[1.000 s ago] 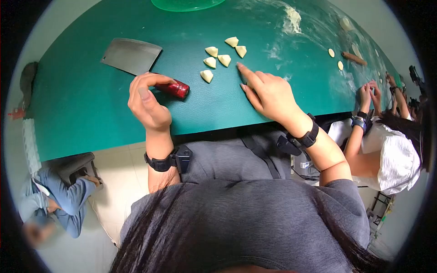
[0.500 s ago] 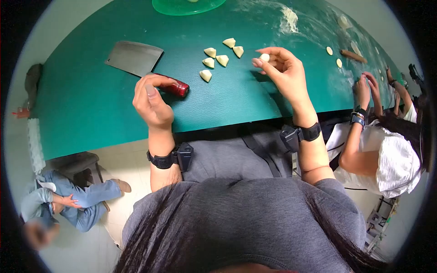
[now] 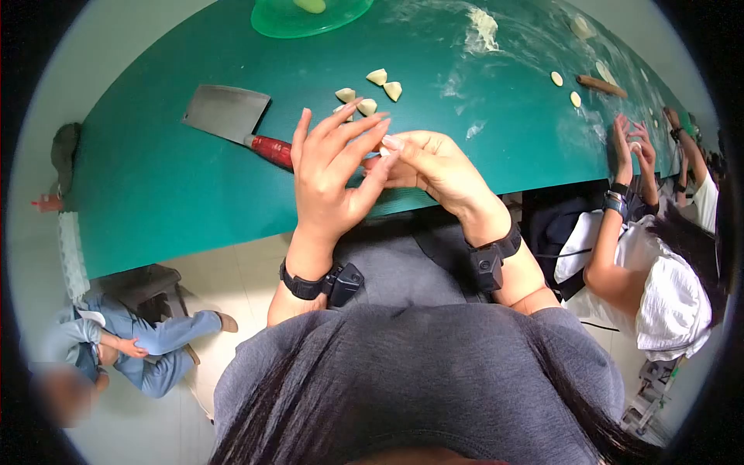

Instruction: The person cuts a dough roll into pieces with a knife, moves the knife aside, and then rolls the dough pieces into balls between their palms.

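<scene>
Probably soft and light, the small off-white dough lump [image 3: 384, 152] sits above the green counter [image 3: 186, 194] — pinched by the fingers of the right hand [image 3: 446, 172], beside the spread-fingered left hand [image 3: 329, 174]; likely easily dented, it suits a gentle edge hold.

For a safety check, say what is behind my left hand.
Behind your left hand, the red cleaver handle disappears, its end covered. Dough pieces show beyond, at least one partly covered; anything fully behind is hidden.

No readable text, no legible labels, brands, numbers or signs
</scene>
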Demonstrator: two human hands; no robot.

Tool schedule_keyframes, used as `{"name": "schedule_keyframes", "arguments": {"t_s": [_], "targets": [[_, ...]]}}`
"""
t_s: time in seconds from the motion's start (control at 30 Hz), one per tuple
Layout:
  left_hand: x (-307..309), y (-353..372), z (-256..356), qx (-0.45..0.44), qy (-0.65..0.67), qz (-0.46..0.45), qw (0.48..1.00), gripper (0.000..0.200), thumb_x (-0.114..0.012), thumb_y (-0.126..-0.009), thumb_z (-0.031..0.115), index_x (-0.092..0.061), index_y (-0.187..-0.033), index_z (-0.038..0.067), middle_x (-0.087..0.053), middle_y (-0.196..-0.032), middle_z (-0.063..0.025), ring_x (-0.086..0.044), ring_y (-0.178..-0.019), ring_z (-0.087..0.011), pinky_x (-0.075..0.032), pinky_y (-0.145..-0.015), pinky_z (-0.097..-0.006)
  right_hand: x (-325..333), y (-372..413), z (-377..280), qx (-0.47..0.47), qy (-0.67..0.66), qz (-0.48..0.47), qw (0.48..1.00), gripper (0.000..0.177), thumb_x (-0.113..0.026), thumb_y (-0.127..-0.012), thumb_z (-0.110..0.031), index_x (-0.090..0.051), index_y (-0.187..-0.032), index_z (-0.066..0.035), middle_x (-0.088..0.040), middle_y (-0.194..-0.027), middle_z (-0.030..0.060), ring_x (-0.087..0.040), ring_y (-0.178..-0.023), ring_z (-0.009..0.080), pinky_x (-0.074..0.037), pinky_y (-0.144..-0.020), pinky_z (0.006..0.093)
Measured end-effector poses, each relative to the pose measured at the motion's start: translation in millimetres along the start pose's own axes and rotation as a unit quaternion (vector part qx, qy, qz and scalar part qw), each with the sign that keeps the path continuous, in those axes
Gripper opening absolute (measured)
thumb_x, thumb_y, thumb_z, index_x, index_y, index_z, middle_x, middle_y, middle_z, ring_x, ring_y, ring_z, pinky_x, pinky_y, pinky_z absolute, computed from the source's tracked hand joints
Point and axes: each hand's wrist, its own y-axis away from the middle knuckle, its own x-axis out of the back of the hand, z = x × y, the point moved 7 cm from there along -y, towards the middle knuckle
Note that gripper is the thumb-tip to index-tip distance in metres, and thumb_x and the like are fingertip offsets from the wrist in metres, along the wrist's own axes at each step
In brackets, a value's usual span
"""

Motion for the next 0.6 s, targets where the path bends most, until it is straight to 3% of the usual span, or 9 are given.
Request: {"name": "schedule_keyframes", "arguments": {"t_s": [0.17, 0.3, 0.33, 0.4, 0.43, 0.5, 0.53, 0.57, 0.6], "targets": [[0, 4, 1, 0.000, 0.047, -0.046, 0.998, 0.029, -0.074, -0.082, 0.019, -0.074, -0.110, 0.012, -0.073, -0.113, -0.0061, -0.064, -0.116, -0.0258, -0.031, -0.113, -0.0521, -15, 14, -15, -0.028, -0.049, -0.069, 0.996, 0.049, -0.049, -0.103, -0.042, -0.062, -0.121, 0.002, -0.066, -0.120, 0.0188, -0.066, -0.110, 0.0258, -0.053, -0.097, 0.0401], [11, 3, -1, 0.017, 0.062, 0.018, 0.998, 0.022, -0.077, -0.080, 0.018, -0.074, -0.101, 0.011, -0.075, -0.098, -0.0038, -0.072, -0.093, -0.0240, -0.046, -0.101, -0.0490, -22, 17, -34, -0.013, 0.051, -0.067, 0.996, 0.052, -0.050, -0.103, -0.043, -0.063, -0.122, 0.004, -0.067, -0.121, 0.0149, -0.065, -0.110, 0.0261, -0.053, -0.094, 0.0398], [15, 5, -5, 0.026, 0.054, 0.026, 0.998, 0.021, -0.078, -0.080, 0.017, -0.074, -0.099, 0.010, -0.075, -0.096, -0.0039, -0.072, -0.089, -0.0236, -0.048, -0.098, -0.0483, -17, 14, -43, 0.004, 0.179, -0.051, 0.982, 0.051, -0.052, -0.101, -0.043, -0.065, -0.120, 0.003, -0.068, -0.117, 0.0148, -0.065, -0.110, 0.0245, -0.053, -0.092, 0.0386], [27, 3, -12, 0.043, 0.044, 0.057, 0.997, 0.016, -0.080, -0.077, 0.015, -0.073, -0.089, 0.008, -0.075, -0.089, -0.0036, -0.072, -0.081, -0.0228, -0.053, -0.093, -0.0479, -7, 5, -66, 0.037, 0.424, -0.014, 0.905, 0.049, -0.058, -0.098, -0.044, -0.069, -0.115, 0.001, -0.071, -0.111, 0.0146, -0.065, -0.108, 0.0212, -0.053, -0.087, 0.0361], [35, 0, -14, 0.020, 0.008, 0.069, 0.997, 0.015, -0.080, -0.080, 0.013, -0.073, -0.091, 0.005, -0.075, -0.085, -0.0050, -0.070, -0.075, -0.0168, -0.056, -0.085, -0.0397, -9, 7, -92, 0.082, 0.545, 0.080, 0.831, 0.042, -0.067, -0.090, -0.041, -0.074, -0.106, -0.003, -0.072, -0.098, 0.0161, -0.066, -0.101, 0.0225, -0.053, -0.079, 0.0372], [46, -3, -33, 0.156, 0.004, 0.035, 0.987, 0.016, -0.081, -0.081, 0.015, -0.072, -0.089, 0.004, -0.071, -0.075, -0.0039, -0.065, -0.064, -0.0103, -0.053, -0.064, -0.0271, 6, -6, -110, 0.252, 0.683, 0.200, 0.656, 0.040, -0.071, -0.084, -0.038, -0.074, -0.104, -0.004, -0.069, -0.096, 0.0170, -0.064, -0.099, 0.0292, -0.053, -0.078, 0.0413], [49, -10, -38, 0.144, 0.001, 0.040, 0.989, 0.017, -0.081, -0.083, 0.016, -0.072, -0.088, 0.003, -0.068, -0.069, -0.0032, -0.061, -0.060, -0.0066, -0.045, -0.052, -0.0213, 8, -14, -111, 0.273, 0.693, 0.217, 0.631, 0.034, -0.072, -0.082, -0.037, -0.075, -0.093, -0.005, -0.067, -0.094, 0.0138, -0.062, -0.095, 0.0338, -0.053, -0.077, 0.0454], [50, -16, -46, 0.211, -0.001, 0.002, 0.978, 0.018, -0.079, -0.085, 0.018, -0.071, -0.088, 0.002, -0.069, -0.070, -0.0043, -0.062, -0.061, -0.0083, -0.047, -0.054, -0.0230, 8, -21, -107, 0.255, 0.713, 0.210, 0.618, 0.034, -0.072, -0.081, -0.037, -0.074, -0.090, -0.004, -0.066, -0.093, 0.0133, -0.062, -0.095, 0.0333, -0.054, -0.077, 0.0453], [50, -23, -49, 0.201, -0.023, -0.012, 0.979, 0.019, -0.078, -0.085, 0.020, -0.072, -0.089, 0.002, -0.070, -0.072, -0.0054, -0.064, -0.063, -0.0101, -0.048, -0.057, -0.0243, 5, -27, -103, 0.237, 0.733, 0.203, 0.604, 0.034, -0.072, -0.081, -0.037, -0.074, -0.088, -0.004, -0.065, -0.092, 0.0127, -0.062, -0.095, 0.0327, -0.054, -0.077, 0.0452]]}}
